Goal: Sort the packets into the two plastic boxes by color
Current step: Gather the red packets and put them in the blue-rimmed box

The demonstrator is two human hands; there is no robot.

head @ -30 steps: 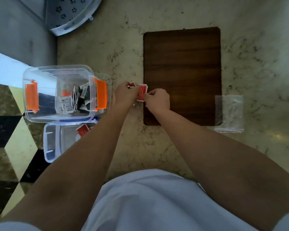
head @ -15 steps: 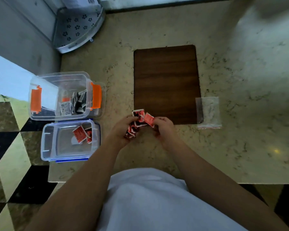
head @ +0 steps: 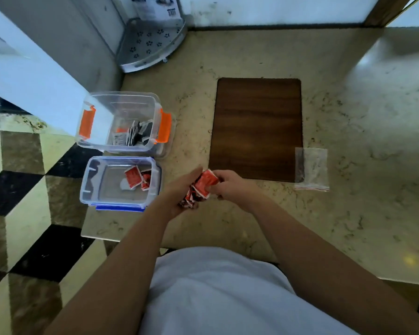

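Both hands hold a bunch of red packets point(head: 202, 187) above the marble counter, just right of the boxes. My left hand point(head: 179, 192) cups the bunch from the left and below. My right hand point(head: 230, 184) pinches the top packet from the right. The clear box with blue clips point(head: 92, 192) lies at the counter's left edge and holds a few red packets point(head: 137, 178). Behind it stands the clear box with orange clips point(head: 87, 122), with black and white packets point(head: 136, 134) inside.
A dark wooden board point(head: 257, 126) lies on the counter beyond my hands. An empty clear zip bag point(head: 311, 169) rests at its right front corner. A white corner rack point(head: 153, 44) stands at the back left. The counter drops off to a tiled floor on the left.
The hands have drawn the red packets back from the board's left edge to the counter in front of it, beside the blue-clipped box. The view has pulled back and tilted up.
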